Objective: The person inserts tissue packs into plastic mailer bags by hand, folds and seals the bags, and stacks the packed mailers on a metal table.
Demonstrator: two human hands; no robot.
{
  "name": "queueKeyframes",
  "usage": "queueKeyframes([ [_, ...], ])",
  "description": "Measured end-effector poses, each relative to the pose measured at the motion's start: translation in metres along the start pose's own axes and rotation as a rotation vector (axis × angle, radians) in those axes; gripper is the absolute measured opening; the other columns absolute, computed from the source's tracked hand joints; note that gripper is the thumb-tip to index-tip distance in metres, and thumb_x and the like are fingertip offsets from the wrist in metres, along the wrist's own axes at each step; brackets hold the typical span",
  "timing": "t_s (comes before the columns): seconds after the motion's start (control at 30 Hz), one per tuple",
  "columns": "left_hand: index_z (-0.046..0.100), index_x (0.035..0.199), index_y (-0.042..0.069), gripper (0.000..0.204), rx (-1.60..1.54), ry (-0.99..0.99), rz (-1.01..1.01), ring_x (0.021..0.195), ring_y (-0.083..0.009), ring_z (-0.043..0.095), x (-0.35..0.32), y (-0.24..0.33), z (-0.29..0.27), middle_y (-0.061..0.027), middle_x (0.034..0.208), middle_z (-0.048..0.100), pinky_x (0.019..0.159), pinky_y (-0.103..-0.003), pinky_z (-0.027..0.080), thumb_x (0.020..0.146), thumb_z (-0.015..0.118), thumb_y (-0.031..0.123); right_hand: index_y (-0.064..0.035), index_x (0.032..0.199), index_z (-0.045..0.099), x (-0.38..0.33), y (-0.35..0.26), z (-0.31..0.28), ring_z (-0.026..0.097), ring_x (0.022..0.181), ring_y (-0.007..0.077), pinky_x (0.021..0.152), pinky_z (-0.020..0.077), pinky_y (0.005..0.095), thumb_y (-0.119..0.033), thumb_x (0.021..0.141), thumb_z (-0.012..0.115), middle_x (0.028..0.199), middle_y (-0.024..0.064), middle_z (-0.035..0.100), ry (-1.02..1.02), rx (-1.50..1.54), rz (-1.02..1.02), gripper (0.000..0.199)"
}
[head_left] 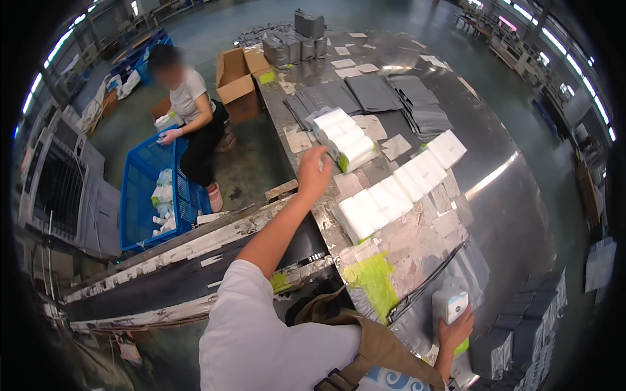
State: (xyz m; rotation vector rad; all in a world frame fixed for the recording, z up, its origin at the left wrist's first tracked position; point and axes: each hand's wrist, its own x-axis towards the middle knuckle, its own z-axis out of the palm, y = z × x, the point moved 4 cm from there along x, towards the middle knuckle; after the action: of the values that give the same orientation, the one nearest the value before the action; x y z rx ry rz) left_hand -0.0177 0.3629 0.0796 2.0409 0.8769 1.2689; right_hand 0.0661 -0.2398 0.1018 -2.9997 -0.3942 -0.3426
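Observation:
My left hand [314, 171] is stretched out over the metal table [521, 195], fingers loosely apart and holding nothing, just short of a stack of white packets [344, 138]. A long row of white packets [401, 188] lies to its right. My right hand [454, 332] grips a white packet with a blue mark [450, 305], standing it on a grey plastic mailer bag [437, 287] near the table's front edge.
Grey mailer bags [391, 94] and paper slips cover the far table. More grey bags [528, 332] are piled at the right front. A conveyor belt [182, 274] runs on the left. Another person [192, 114] crouches by a blue crate [147, 195] and cardboard boxes [238, 78].

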Motion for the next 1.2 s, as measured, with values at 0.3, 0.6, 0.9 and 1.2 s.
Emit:
queueKeyframes([
  [0.3,0.039,0.138,-0.002,0.080,0.341,-0.594,0.169,0.137,-0.0377,0.027,0.007,0.037,0.114,-0.0220,0.146,0.032,0.112,-0.047,0.026,0.075,0.076,0.032,-0.0031,0.132,0.043,-0.009,-0.017,-0.007,0.052,0.101,0.0401,0.084,0.0400,0.0493,-0.020,0.055,0.073,0.108,0.0175,0.053,0.030,-0.061,0.025,0.084],
  [0.6,0.047,0.136,0.008,0.066,0.437,-0.500,0.391,0.139,-0.0303,0.030,-0.021,0.000,0.160,-0.0103,0.146,0.040,0.113,-0.050,0.023,0.075,0.072,0.013,-0.0025,0.131,0.044,-0.010,-0.021,-0.014,0.050,0.102,0.0403,0.085,0.0389,0.0488,-0.022,0.061,0.075,0.110,0.0180,0.053,0.068,-0.027,-0.004,0.079],
  [0.9,0.058,0.119,0.000,0.042,0.160,-0.330,0.566,0.124,-0.0380,0.046,0.001,0.080,0.114,-0.0194,0.130,0.053,0.102,-0.048,0.036,0.078,0.064,0.003,-0.0109,0.141,0.037,0.013,0.016,-0.035,0.056,0.099,0.0375,0.084,0.0468,0.0430,-0.016,0.054,0.085,0.110,0.0158,0.057,-0.065,0.244,0.222,0.100],
  [1.2,0.058,0.118,0.002,0.039,-0.623,-1.233,0.809,0.124,-0.0349,0.047,-0.311,0.272,0.107,-0.0147,0.130,0.054,0.104,-0.045,0.038,0.081,0.066,0.009,0.0002,0.130,0.047,-0.050,0.089,-0.019,0.059,0.100,0.0208,0.087,0.0478,0.0325,-0.018,0.080,0.075,0.115,0.0133,0.060,0.065,1.419,0.789,0.060],
])
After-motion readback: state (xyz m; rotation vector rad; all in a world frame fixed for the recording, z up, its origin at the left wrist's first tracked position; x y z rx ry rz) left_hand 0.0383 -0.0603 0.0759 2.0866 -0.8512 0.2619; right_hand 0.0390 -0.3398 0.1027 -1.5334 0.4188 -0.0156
